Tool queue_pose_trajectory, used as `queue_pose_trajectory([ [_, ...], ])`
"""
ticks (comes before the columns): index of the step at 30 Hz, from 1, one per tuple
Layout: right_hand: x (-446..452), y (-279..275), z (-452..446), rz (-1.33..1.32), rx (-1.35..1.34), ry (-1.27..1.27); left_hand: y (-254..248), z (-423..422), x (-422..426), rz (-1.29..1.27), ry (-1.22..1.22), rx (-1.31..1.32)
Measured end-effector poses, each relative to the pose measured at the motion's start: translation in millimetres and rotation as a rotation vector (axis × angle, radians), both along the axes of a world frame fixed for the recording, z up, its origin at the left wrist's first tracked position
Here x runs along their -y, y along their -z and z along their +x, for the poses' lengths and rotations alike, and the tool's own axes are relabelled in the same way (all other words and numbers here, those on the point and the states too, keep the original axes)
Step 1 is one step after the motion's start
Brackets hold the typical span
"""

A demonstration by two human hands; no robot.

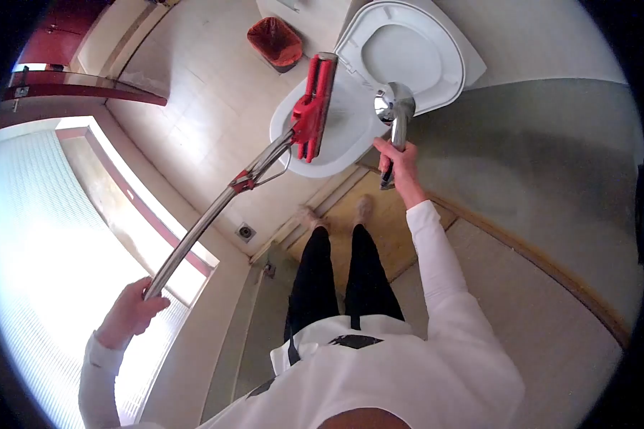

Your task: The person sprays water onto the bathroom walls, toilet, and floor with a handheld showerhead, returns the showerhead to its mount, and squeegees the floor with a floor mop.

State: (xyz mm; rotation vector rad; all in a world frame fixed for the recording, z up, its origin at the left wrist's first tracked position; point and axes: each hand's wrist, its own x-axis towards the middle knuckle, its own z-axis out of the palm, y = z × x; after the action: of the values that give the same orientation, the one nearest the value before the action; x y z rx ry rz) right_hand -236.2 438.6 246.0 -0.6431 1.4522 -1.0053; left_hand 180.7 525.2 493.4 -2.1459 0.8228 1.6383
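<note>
My left hand [129, 311] is wrapped round the metal pole of a sponge mop [200, 225]. The pole slants up to a red mop head [309, 118], which is held in front of the toilet bowl [325, 166]. In my right hand [406, 171] is a chrome shower head [395, 107], its round head pointing away from me near the raised toilet seat [447, 57]. My fingers hide part of its handle. No water is visible coming from it.
A bin with a red liner [275, 43] stands on the tiled floor left of the toilet. A floor drain [245, 232] lies by the left wall. Glass panels [537, 143] flank me on the right. A bright window [64, 264] is at left.
</note>
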Motion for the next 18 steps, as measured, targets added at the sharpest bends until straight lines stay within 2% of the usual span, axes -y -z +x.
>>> queue_pose_trajectory([
  [5, -3, -13, 6, -0.004, -0.125, 0.059, -24, 36, -41, 0.002, -0.123, 0.116],
  [8, -3, -12, 3, -0.015, -0.202, 0.021, -9, 59, -50, -0.079, -0.022, 0.157],
  [11, 0, -7, -2, 0.004, -0.265, 0.021, 40, 80, -65, -0.105, 0.047, 0.205],
  [12, 0, -9, 0, 0.013, -0.282, 0.039, 81, 120, -92, -0.255, 0.310, 0.254],
  [13, 0, -10, -1, 0.014, -0.283, 0.014, 93, 116, -86, -0.196, 0.259, 0.284],
  [15, 0, -8, -5, 0.027, -0.258, 0.007, 138, 121, -92, -0.326, 0.444, 0.378],
  [17, 1, -17, -4, 0.055, -0.260, -0.027, 182, 128, -100, -0.288, 0.319, 0.350],
  [18, 6, 4, -15, 0.083, -0.271, -0.049, 197, 98, -83, -0.219, 0.352, 0.400],
])
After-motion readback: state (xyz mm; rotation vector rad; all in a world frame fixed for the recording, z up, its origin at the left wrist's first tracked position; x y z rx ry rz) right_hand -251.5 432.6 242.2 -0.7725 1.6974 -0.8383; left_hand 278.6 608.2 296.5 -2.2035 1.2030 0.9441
